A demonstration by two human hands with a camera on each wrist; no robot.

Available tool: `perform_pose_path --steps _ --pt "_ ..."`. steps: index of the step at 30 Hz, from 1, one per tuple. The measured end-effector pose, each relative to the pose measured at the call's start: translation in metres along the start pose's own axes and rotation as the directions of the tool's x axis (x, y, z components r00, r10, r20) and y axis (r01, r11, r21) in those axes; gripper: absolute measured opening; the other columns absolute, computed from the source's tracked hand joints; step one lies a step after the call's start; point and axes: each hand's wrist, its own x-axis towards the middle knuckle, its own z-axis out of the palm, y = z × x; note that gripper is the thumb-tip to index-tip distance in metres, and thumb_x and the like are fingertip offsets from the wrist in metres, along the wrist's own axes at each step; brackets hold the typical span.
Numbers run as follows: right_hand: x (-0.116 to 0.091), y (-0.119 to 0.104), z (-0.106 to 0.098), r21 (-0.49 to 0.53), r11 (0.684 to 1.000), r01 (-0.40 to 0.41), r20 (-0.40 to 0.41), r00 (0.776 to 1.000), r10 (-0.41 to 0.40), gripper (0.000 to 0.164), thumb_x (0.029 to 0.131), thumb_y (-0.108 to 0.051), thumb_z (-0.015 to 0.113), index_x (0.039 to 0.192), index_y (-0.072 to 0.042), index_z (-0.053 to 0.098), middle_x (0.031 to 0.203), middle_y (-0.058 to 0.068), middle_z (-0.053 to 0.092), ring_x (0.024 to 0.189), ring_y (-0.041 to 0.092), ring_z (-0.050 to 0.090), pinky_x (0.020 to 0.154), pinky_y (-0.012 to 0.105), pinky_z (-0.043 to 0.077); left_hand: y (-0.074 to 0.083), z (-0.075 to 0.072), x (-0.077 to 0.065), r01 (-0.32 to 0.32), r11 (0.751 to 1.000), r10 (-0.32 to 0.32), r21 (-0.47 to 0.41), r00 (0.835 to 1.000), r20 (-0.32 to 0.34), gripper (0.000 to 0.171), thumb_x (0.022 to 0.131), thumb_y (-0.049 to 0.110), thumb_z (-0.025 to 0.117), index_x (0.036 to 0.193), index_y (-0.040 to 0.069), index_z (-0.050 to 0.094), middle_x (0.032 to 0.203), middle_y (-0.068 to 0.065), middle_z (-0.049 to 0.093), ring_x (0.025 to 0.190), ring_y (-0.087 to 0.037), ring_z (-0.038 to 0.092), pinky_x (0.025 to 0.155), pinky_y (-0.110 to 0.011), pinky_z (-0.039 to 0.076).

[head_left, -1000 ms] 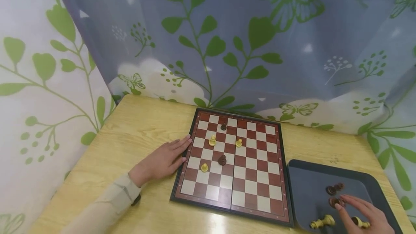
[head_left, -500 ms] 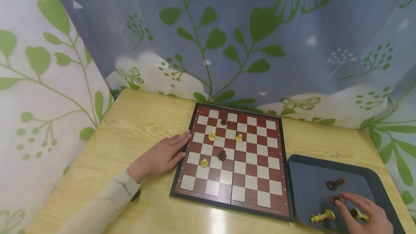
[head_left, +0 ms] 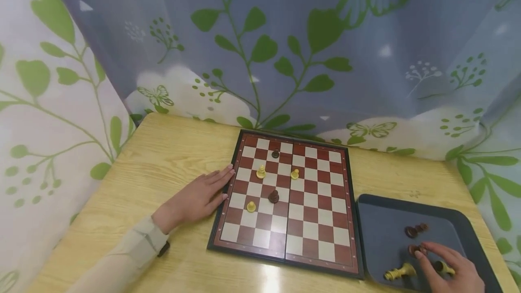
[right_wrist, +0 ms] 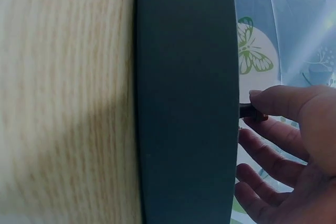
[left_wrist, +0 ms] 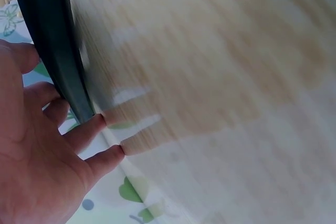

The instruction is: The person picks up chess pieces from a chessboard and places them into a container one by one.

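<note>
My left hand (head_left: 195, 200) rests with extended fingers against the left edge of the chessboard (head_left: 319, 238); in the left wrist view its fingertips touch the dark board's side. At the right, my right hand (head_left: 456, 268) is over the dark tray (head_left: 390, 211), pinching a dark brown chess piece (head_left: 414, 250) between thumb and fingers. The right wrist view shows part of that dark piece (right_wrist: 252, 112) above the tray wall. Another dark chess piece (head_left: 415, 229) lies just beyond it. A yellow chess piece (head_left: 400, 272) lies to its left, and another yellow piece (head_left: 443, 267) is partly hidden by the hand.
Yellow and dark pieces stand on the board's left half, including a yellow pawn (head_left: 251, 206), a dark piece (head_left: 274, 196) and a dark pawn (head_left: 275, 153). The tray sits against the board's right edge on the wooden table (head_left: 179, 148). Patterned curtains (head_left: 285, 58) hang behind.
The head view has shifted slightly, moving the whole scene a little up and left in the frame. Both hands and the chess pieces keep their places relative to the board and tray.
</note>
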Motion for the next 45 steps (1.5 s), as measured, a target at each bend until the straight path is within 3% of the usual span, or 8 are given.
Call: perform_pose_path --steps 8,15,20,22,27,29,34,45 --pt "-0.001 0.001 -0.002 0.007 1.0 -0.01 0.019 1.0 0.009 0.023 0.084 -0.002 0.079 0.105 0.006 0.074 0.105 0.034 0.07 0.093 0.053 0.062 0.076 0.064 0.05 -0.002 -0.002 0.0 -0.01 1.0 0.01 -0.019 1.0 -0.005 0.061 0.109 0.035 0.044 0.161 0.007 0.028 0.168 -0.008 0.022 0.146 -0.041 0.038 0.117 -0.06 0.035" --pt "0.001 0.002 -0.004 -0.061 0.989 -0.131 0.116 0.984 0.137 0.034 0.092 -0.011 0.073 0.118 0.01 0.068 0.119 0.038 0.063 0.105 0.057 0.058 0.083 0.067 0.049 0.0 -0.003 0.0 -0.008 1.0 0.008 -0.015 1.0 -0.002 0.061 0.109 0.036 0.044 0.161 0.008 0.028 0.168 -0.007 0.023 0.146 -0.041 0.039 0.116 -0.06 0.036" --pt "-0.001 -0.009 -0.005 -0.019 0.998 -0.061 0.062 0.996 0.062 0.029 0.087 -0.002 0.075 0.113 0.01 0.07 0.116 0.039 0.064 0.101 0.058 0.06 0.078 0.068 0.048 0.001 -0.004 -0.001 0.0 1.0 0.0 -0.007 1.0 0.002 0.061 0.109 0.037 0.044 0.161 0.01 0.028 0.169 -0.006 0.022 0.146 -0.04 0.038 0.117 -0.06 0.035" --pt "-0.002 -0.016 -0.005 0.008 1.0 -0.02 0.038 0.999 0.02 0.027 0.084 0.0 0.077 0.11 0.008 0.072 0.112 0.037 0.067 0.096 0.051 0.063 0.075 0.062 0.05 0.001 -0.003 -0.001 -0.001 1.0 0.001 -0.005 1.0 0.006 0.061 0.109 0.036 0.044 0.161 0.009 0.028 0.169 -0.007 0.022 0.146 -0.04 0.039 0.117 -0.06 0.035" --pt "-0.005 -0.038 0.002 0.075 0.995 0.065 0.018 0.998 -0.066 0.024 0.082 -0.004 0.081 0.106 -0.003 0.078 0.106 0.023 0.074 0.085 -0.019 0.049 0.065 0.025 0.049 0.0 -0.002 -0.002 0.001 1.0 -0.001 0.007 1.0 0.006 0.061 0.109 0.036 0.044 0.161 0.009 0.028 0.169 -0.007 0.022 0.146 -0.04 0.04 0.117 -0.059 0.035" --pt "-0.007 -0.049 0.007 0.092 0.991 0.092 0.023 0.995 -0.095 0.024 0.082 -0.004 0.081 0.106 -0.005 0.078 0.106 0.021 0.074 0.085 -0.018 0.05 0.069 0.027 0.05 0.0 -0.003 -0.002 -0.005 1.0 0.005 0.009 1.0 -0.002 0.061 0.108 0.036 0.044 0.161 0.007 0.029 0.168 -0.008 0.023 0.145 -0.041 0.04 0.117 -0.06 0.036" --pt "-0.011 -0.077 0.016 0.161 0.984 0.077 0.109 0.989 -0.095 0.023 0.09 -0.009 0.076 0.113 -0.003 0.075 0.117 0.024 0.069 0.112 0.043 0.055 0.094 0.064 0.042 0.001 -0.003 -0.001 -0.016 1.0 0.016 0.01 1.0 -0.006 0.061 0.108 0.034 0.045 0.16 0.005 0.03 0.168 -0.01 0.025 0.144 -0.042 0.041 0.116 -0.06 0.037" --pt "-0.02 -0.118 0.038 0.265 0.953 0.144 0.167 0.967 -0.193 0.025 0.089 -0.006 0.077 0.114 -0.009 0.075 0.117 0.017 0.069 0.117 0.038 0.053 0.097 0.059 0.044 0.001 -0.003 -0.003 0.007 1.0 -0.008 0.009 1.0 0.015 0.061 0.108 0.035 0.044 0.161 0.007 0.028 0.168 -0.008 0.022 0.146 -0.041 0.039 0.117 -0.06 0.036"
